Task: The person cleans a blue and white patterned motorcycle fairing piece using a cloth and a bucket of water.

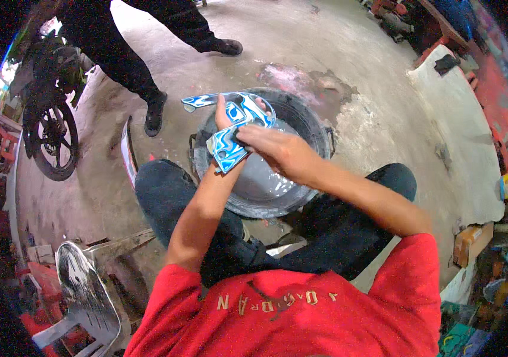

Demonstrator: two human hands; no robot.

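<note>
A curved panel, patterned in blue and white swirls and shaped like a piece of motorcycle bodywork, is held over a basin by my left hand. That hand's thumb shows through the panel's bend, while its other fingers are mostly hidden. My right hand presses its closed fingers on the panel's face, with a small dark pad under the fingertips; its exact kind is unclear. Below both hands sits the round dark basin, holding greyish water.
Another person's dark-trousered legs stand at the far left, beside a motorcycle wheel. A long curved panel is left of my knee. At the near left is a worn plastic chair. Wet patches mark the concrete beyond the basin.
</note>
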